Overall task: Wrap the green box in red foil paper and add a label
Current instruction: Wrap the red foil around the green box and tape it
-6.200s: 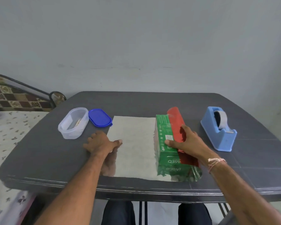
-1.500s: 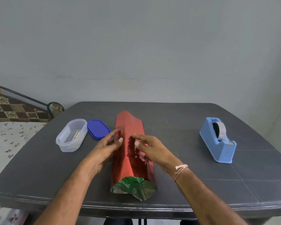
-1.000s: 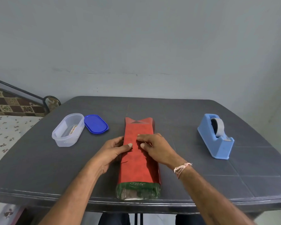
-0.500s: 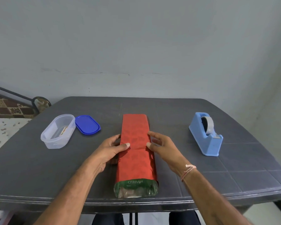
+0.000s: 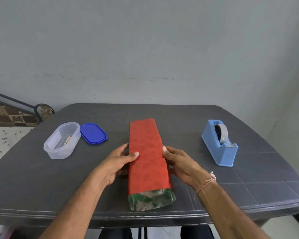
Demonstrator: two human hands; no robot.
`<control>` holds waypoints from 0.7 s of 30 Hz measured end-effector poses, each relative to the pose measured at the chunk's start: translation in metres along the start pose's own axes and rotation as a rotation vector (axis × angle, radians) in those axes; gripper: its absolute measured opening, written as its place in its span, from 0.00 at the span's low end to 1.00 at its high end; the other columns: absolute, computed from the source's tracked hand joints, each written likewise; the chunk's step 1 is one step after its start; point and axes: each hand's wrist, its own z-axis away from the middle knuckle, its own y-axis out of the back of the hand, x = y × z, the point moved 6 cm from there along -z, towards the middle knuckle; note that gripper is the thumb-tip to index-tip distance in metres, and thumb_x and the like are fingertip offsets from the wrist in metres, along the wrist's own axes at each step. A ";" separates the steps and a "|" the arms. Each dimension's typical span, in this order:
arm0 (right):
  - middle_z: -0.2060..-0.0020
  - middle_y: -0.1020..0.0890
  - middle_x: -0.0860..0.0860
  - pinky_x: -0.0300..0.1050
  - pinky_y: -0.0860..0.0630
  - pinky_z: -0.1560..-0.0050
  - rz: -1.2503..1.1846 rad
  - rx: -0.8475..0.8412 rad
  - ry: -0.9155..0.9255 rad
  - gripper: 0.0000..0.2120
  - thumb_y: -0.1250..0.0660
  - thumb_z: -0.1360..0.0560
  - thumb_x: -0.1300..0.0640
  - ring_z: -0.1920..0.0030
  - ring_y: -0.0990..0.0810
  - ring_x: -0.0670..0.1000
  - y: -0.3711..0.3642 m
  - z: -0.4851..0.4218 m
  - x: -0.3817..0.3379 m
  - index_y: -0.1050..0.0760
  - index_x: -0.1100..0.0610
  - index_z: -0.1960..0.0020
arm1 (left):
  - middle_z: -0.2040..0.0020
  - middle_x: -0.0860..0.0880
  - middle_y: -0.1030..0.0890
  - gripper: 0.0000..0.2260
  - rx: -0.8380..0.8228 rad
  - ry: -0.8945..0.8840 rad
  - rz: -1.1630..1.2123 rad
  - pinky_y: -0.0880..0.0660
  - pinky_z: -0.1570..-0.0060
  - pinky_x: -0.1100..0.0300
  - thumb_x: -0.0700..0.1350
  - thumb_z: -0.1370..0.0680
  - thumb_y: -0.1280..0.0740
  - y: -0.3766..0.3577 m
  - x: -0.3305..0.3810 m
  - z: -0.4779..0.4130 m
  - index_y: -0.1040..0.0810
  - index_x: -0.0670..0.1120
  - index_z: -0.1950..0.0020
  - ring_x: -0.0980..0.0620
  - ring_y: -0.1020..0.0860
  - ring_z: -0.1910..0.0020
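The green box lies lengthwise on the dark table (image 5: 41, 178), rolled up in the red foil paper (image 5: 148, 157). Its near end (image 5: 151, 200) shows green through the open, shiny mouth of the foil. My left hand (image 5: 117, 163) grips the left side, thumb pressed on top of the foil. My right hand (image 5: 180, 163) holds the right side, fingers along the edge. A small label (image 5: 68, 140) lies inside the clear tub (image 5: 62, 140) at the left.
A blue lid (image 5: 93, 133) lies beside the clear tub. A light-blue tape dispenser (image 5: 219, 144) with a grey roll stands at the right. A bed with patterned covers is left of the table; a grey wall stands behind it.
The flat sheet has been rolled around the box and pressed down. Over the last second my hands slid from the top seam to the two sides of the parcel.
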 end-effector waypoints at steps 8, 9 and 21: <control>0.48 0.12 0.51 0.43 0.17 0.50 0.211 0.173 0.179 0.22 0.23 0.26 0.47 0.48 0.13 0.49 0.002 0.009 -0.051 0.19 0.57 0.37 | 0.29 0.53 0.23 0.33 -0.047 -0.111 -0.015 0.33 0.26 0.56 0.35 0.24 0.26 -0.023 0.004 -0.011 0.31 0.52 0.22 0.55 0.29 0.28; 0.46 0.13 0.51 0.44 0.17 0.45 0.281 0.203 0.199 0.24 0.22 0.28 0.44 0.46 0.13 0.49 0.003 0.008 -0.056 0.19 0.55 0.37 | 0.31 0.53 0.22 0.32 -0.056 -0.118 -0.024 0.33 0.26 0.57 0.34 0.23 0.27 -0.027 0.005 -0.011 0.30 0.50 0.22 0.56 0.27 0.30; 0.26 0.28 0.47 0.36 0.36 0.34 0.772 0.207 0.337 0.28 0.23 0.25 0.54 0.30 0.27 0.47 -0.028 0.003 -0.069 0.25 0.57 0.28 | 0.36 0.42 0.17 0.24 -0.167 -0.075 0.149 0.24 0.33 0.45 0.47 0.24 0.28 -0.029 0.018 0.007 0.24 0.52 0.28 0.45 0.19 0.38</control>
